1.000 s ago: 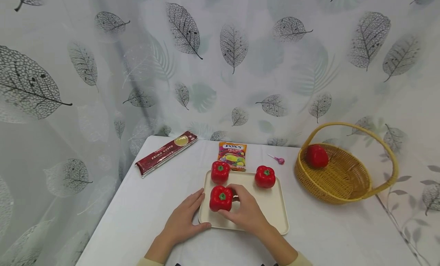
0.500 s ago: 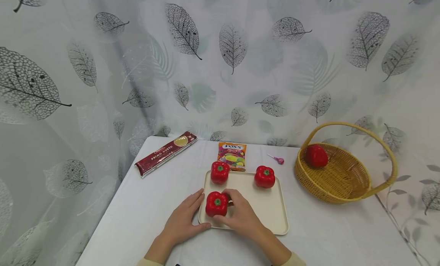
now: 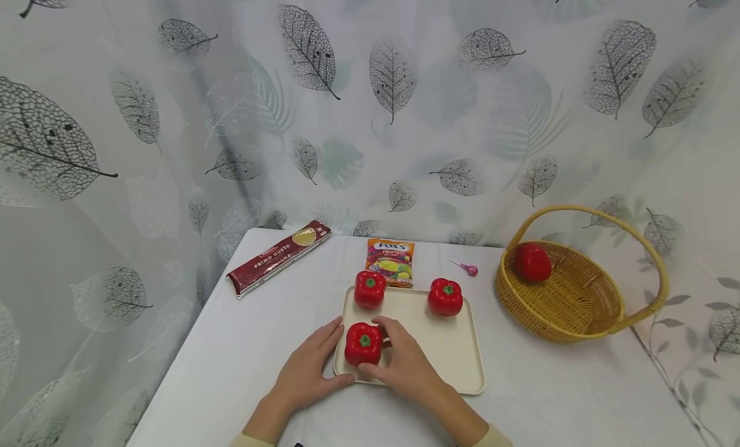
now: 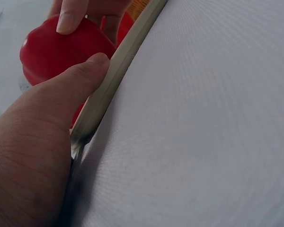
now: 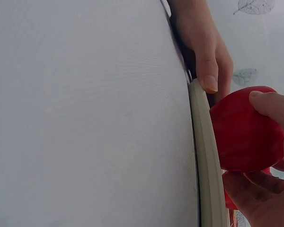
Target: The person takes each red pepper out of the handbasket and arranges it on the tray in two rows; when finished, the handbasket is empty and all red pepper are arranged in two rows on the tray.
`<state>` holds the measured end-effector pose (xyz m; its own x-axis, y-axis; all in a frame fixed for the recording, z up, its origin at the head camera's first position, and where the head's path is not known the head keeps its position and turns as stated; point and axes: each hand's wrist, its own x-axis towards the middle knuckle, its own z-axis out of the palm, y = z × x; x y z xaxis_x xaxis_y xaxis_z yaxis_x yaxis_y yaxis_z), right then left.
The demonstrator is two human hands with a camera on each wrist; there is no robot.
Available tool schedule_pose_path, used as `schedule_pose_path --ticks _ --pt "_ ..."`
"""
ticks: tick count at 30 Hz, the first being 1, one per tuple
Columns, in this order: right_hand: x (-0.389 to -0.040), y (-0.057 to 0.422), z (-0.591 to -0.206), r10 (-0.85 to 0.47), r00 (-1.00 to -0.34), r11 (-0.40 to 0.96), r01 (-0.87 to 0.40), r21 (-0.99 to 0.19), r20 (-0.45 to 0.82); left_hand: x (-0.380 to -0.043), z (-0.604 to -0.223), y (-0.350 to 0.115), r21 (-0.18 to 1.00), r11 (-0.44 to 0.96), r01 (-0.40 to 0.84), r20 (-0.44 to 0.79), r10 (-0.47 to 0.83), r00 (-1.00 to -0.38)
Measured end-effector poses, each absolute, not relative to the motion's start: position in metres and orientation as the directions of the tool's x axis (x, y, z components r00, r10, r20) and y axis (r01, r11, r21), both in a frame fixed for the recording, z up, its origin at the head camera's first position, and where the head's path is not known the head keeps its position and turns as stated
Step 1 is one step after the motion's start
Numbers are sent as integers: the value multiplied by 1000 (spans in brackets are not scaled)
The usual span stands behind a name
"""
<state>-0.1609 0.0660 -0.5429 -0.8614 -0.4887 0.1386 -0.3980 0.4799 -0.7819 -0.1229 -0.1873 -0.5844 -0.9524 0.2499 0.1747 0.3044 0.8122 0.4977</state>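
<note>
A red bell pepper point(image 3: 363, 344) with a green stem stands at the front left corner of the cream tray point(image 3: 439, 357). My right hand point(image 3: 407, 363) grips its right side, thumb in front and fingers behind. Along the tray's left edge rests my left hand point(image 3: 309, 370), fingers extended, its thumb on the front rim in the left wrist view. Two more red bell peppers sit on the tray, one at the back left point(image 3: 370, 289) and another at the back right point(image 3: 445, 297).
Behind the tray lies an orange Fox's candy bag point(image 3: 390, 261), with a purple lollipop point(image 3: 471, 270) to its right. A long dark red Primo Gusto packet point(image 3: 277, 257) is at the back left. At right stands a wicker basket point(image 3: 557, 331) holding a rounded red thing point(image 3: 533, 262).
My right hand has moved the bell pepper left and toward me, into the tray's front left corner, and slows over the last half second. The left hand stays in place.
</note>
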Motion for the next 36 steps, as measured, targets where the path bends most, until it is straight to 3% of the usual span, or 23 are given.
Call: schedule_pose_path --ticks 19,36 --pt "-159 68 -539 -495 -860 496 -400 -770 128 -124 -586 -187 493 816 303 168 252 -953" --pt "-163 99 -500 -380 -897 377 -372 -848 224 -125 -586 -187 510 807 298 159 252 -955"
